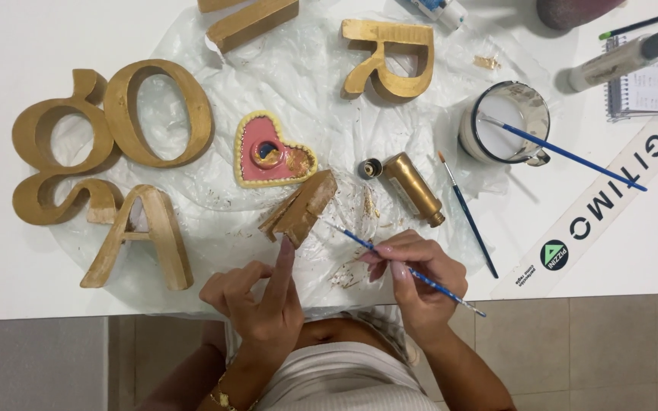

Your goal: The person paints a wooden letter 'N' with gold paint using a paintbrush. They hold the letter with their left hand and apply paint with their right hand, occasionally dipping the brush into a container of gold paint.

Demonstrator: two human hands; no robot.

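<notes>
White banner strip point(602, 209) — black lettering, green-black emblem — diagonal at table's right edge

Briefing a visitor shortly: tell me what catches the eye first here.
Big gold block letters crowd the table's left on clear plastic sheet. At centre sits a pink heart dish. Below it, the left hand props a gold piece while the right hand holds a thin blue brush.

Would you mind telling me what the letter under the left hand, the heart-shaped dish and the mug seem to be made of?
The letter under the left hand looks like wood or papier-mache, painted a patchy matte gold. The heart-shaped dish seems to be glazed ceramic: glossy pink with a cream rim. The mug looks like shiny metal or enamel, judging by its reflective rim. The right hand holds a blue-handled brush.
</notes>
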